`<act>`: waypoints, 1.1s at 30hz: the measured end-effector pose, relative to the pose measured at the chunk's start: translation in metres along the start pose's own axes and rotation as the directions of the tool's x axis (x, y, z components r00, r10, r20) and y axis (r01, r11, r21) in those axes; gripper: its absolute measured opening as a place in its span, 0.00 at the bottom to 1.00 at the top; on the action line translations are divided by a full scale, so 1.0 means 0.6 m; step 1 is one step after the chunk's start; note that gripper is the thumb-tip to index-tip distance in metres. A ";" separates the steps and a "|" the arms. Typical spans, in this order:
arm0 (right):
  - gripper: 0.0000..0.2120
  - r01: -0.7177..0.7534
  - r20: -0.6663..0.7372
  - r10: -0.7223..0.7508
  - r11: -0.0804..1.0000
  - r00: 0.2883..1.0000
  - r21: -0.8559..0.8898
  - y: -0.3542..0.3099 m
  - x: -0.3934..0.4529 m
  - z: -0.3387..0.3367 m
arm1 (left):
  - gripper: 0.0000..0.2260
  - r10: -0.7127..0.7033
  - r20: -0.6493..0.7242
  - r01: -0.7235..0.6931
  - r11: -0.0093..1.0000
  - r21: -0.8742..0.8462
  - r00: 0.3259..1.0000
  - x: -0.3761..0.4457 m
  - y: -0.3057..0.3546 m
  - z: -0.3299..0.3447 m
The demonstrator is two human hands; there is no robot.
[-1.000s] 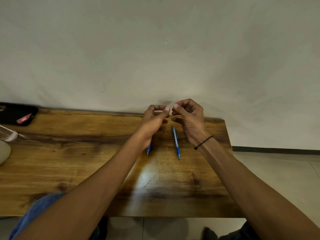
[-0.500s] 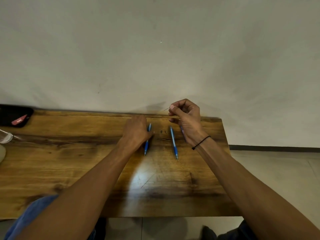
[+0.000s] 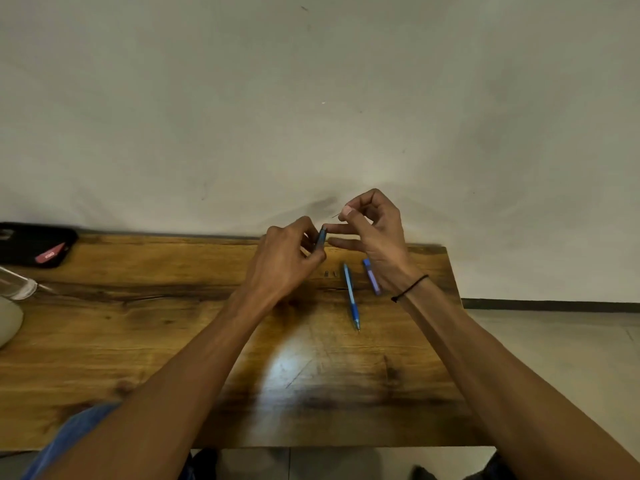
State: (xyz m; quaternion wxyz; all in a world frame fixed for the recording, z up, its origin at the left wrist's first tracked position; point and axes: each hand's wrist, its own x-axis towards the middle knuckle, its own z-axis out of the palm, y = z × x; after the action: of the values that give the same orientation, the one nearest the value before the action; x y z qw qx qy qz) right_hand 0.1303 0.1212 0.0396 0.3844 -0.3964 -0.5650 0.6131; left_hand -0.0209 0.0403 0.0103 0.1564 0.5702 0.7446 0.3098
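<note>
The left hand grips a blue pencil raised over the far edge of the tabletop, and the right hand pinches a thin lead just right of its top. I'd say the lead is not in yet, and the second pencil lying by the right wrist looks left to do

One wide-angle view from the person's head, facing forward and down, close above the wooden surface, left hand and right hand near mid-frame, pale wall straight beyond, floor at the right edge.
</note>
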 end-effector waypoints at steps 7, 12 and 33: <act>0.03 0.168 0.049 -0.161 0.961 0.986 -0.219 -0.028 0.004 0.000 | 0.07 0.057 -0.043 -0.062 0.992 -0.112 0.997 0.003 0.005 0.001; 0.02 0.225 0.069 -0.215 0.925 0.974 -0.304 -0.028 0.005 -0.003 | 0.07 0.069 -0.045 -0.074 0.990 -0.120 0.997 0.003 0.003 0.004; 0.02 0.199 0.025 -0.213 0.855 0.977 -0.480 -0.030 0.003 -0.001 | 0.07 0.089 -0.044 -0.094 0.987 -0.131 0.995 0.004 0.006 0.014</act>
State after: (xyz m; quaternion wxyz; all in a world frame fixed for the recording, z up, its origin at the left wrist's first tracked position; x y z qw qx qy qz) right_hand 0.1306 0.1243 0.0577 0.3459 -0.4254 -0.7325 0.4036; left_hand -0.0142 0.0453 0.0067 0.1655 0.5863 0.6980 0.3764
